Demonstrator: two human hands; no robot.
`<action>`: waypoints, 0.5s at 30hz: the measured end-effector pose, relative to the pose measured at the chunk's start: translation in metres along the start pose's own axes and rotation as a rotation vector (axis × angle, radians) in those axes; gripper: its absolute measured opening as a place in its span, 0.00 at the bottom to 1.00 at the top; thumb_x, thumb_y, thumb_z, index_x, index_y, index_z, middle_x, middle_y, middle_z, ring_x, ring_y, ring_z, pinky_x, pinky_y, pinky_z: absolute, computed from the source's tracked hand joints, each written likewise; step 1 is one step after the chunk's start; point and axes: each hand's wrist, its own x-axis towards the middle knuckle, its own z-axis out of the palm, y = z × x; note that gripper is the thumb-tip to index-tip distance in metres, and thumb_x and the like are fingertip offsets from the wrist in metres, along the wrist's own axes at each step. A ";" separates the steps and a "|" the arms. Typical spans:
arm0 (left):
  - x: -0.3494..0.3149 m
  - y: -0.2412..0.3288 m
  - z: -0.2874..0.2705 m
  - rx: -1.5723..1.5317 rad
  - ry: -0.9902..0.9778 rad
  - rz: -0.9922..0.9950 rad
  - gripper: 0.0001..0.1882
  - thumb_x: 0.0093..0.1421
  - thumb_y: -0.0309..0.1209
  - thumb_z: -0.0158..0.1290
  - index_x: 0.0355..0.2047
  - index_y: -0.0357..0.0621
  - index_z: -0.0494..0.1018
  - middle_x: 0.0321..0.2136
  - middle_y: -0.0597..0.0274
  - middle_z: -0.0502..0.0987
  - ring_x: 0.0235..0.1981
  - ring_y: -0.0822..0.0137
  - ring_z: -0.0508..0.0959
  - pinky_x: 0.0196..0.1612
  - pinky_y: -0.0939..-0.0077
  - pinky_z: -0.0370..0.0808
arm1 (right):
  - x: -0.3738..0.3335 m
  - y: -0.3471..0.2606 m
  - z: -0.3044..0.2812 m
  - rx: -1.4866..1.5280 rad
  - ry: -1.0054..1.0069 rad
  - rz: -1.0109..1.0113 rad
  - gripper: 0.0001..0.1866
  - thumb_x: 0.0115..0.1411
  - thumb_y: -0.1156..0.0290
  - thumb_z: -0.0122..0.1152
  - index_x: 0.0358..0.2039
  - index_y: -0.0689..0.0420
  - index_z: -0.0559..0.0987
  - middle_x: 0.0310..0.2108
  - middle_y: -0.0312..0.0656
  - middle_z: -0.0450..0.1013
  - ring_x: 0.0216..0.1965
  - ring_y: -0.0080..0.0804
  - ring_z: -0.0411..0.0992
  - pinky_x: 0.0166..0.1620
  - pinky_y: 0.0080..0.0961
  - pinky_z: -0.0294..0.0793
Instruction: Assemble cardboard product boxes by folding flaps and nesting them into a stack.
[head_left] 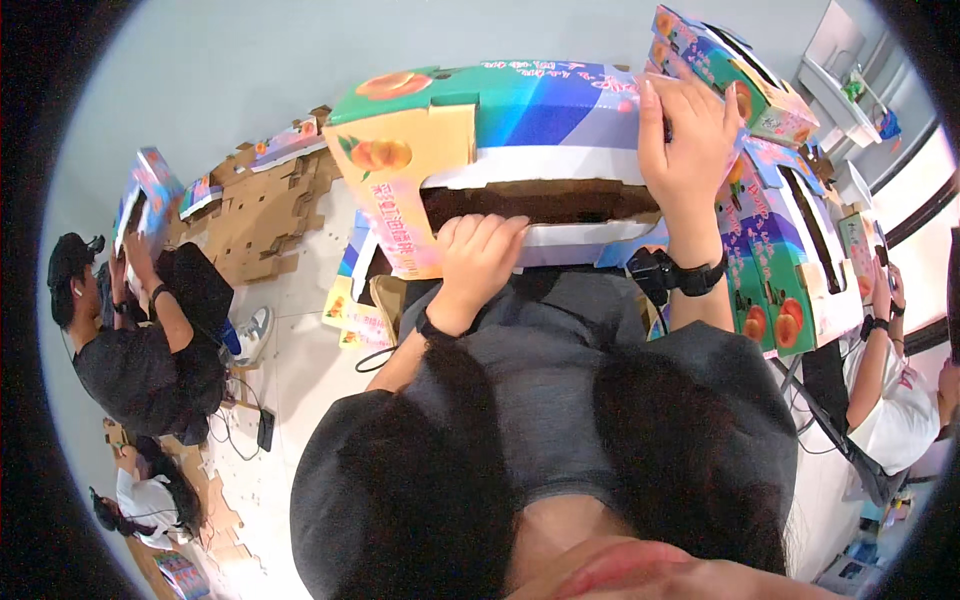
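Observation:
A colourful cardboard fruit box (540,110) printed with peaches lies across my lap, its long cut-out opening facing me. The fingers of my left hand (480,262) curl over the near edge of that opening. My right hand (690,140) grips the box at its right end, thumb and fingers pressed over the upper corner. A dark band is on each wrist, the right one with a small black device. The inside of the box is dark, and its underside is hidden.
More printed boxes stand at my right (770,250), with another box (735,75) behind them. One box (360,300) sits below at the left. Flattened brown cardboard (265,220) covers floor by the wall. A person (140,370) at left holds a box; others sit nearby.

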 end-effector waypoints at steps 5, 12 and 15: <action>-0.010 0.003 -0.002 -0.023 -0.018 -0.033 0.10 0.52 0.32 0.62 0.37 0.53 0.77 0.27 0.71 0.73 0.32 0.67 0.74 0.39 0.68 0.66 | -0.005 0.001 0.004 0.017 0.070 0.020 0.08 0.62 0.65 0.60 0.30 0.53 0.83 0.30 0.35 0.79 0.35 0.33 0.75 0.58 0.40 0.60; -0.004 0.008 -0.004 -0.113 -0.035 -0.024 0.12 0.52 0.36 0.62 0.37 0.51 0.79 0.28 0.68 0.76 0.32 0.64 0.75 0.39 0.66 0.64 | -0.011 0.012 0.006 0.071 0.247 -0.044 0.06 0.60 0.67 0.62 0.29 0.55 0.82 0.28 0.37 0.78 0.33 0.34 0.74 0.45 0.32 0.64; -0.009 0.006 -0.003 -0.106 -0.044 -0.014 0.13 0.52 0.36 0.62 0.38 0.51 0.79 0.29 0.67 0.76 0.32 0.63 0.75 0.39 0.65 0.64 | -0.016 0.008 -0.001 0.090 0.223 -0.056 0.05 0.57 0.68 0.63 0.29 0.54 0.83 0.30 0.37 0.79 0.34 0.35 0.74 0.45 0.32 0.64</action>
